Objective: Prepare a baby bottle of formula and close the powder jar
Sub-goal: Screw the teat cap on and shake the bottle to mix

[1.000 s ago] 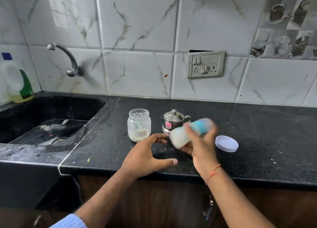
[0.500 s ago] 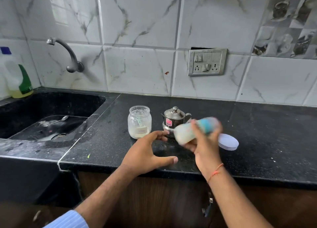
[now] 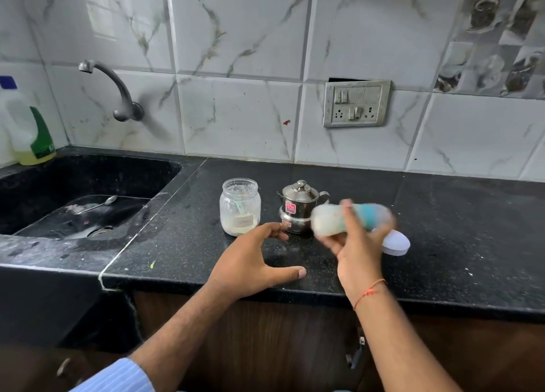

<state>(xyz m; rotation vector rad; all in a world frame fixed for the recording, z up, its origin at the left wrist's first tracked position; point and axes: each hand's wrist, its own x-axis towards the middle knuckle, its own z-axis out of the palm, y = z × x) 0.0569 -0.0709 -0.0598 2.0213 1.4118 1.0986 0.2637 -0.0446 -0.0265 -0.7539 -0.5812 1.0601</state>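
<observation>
likely light, smooth plastic with milky liquid sloshing inside: baby bottle (image 3: 351,219), blurred, lying sideways in the air above the black countertop (image 3: 457,244), just right of the steel pot (image 3: 299,212), best gripped round the middle, as now. right hand (image 3: 358,244) wrapped around it, wrist raised; left hand (image 3: 250,262) spread wide and empty, low over the counter near the open glass powder jar (image 3: 239,206), white lid (image 3: 396,243) far right.

Right hand (image 3: 358,244) grips the blurred baby bottle (image 3: 351,218) sideways beside the kettle (image 3: 299,212).
</observation>
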